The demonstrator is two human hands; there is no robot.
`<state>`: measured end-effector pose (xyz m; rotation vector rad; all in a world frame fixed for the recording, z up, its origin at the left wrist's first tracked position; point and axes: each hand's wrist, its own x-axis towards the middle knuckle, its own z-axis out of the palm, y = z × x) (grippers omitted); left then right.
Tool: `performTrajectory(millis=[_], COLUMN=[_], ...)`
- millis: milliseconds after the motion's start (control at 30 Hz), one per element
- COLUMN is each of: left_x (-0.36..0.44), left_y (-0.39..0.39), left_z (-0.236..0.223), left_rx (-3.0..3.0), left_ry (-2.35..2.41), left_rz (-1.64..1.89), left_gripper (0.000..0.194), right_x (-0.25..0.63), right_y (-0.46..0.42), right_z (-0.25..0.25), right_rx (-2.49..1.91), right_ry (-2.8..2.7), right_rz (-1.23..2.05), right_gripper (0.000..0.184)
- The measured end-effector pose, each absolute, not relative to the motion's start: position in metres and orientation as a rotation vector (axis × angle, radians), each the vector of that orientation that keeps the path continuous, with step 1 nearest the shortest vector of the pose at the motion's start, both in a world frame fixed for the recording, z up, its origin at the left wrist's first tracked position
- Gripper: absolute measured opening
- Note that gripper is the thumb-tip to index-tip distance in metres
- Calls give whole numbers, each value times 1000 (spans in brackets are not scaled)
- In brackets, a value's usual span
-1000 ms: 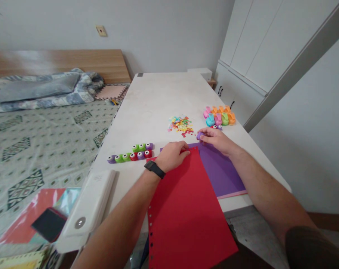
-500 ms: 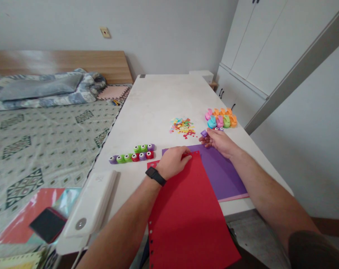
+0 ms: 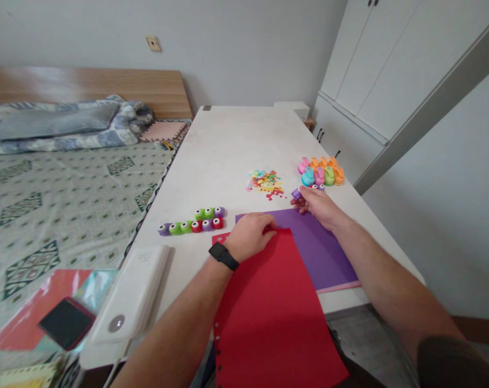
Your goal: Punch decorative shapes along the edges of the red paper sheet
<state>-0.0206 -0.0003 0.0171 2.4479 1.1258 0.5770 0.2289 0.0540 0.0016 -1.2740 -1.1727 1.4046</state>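
Holes line just one long edge of the red sheet my left fingers pinch, my right fingers holding a purple punch.

My left hand covered part of the red sheet, whose lower end ran out of view. That sheet hid some of the purple sheet. My right hand masked part of a purple punch, and many confetti pieces were too small to tell.
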Motion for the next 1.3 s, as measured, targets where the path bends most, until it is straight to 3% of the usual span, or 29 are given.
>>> performTrajectory(millis=[367,600,867,1300], left_x=[-20,-20,-20,-20], left_y=[-1,-1,-1,-1], left_z=[14,16,13,12], left_rx=[2468,2481,2506,2511], left_ry=[1112,1114,1118,1100], left_rz=[572,552,563,578], left_gripper=[6,7,6,4], right_x=[228,224,227,197], right_y=[52,48,49,82], right_z=[4,22,27,24], right_rx=[-1255,-1146,-990,-1188], right_ry=[-1155,-896,-718,-1091], right_rz=[1403,1668,1878,1641], right_gripper=[36,40,28,30])
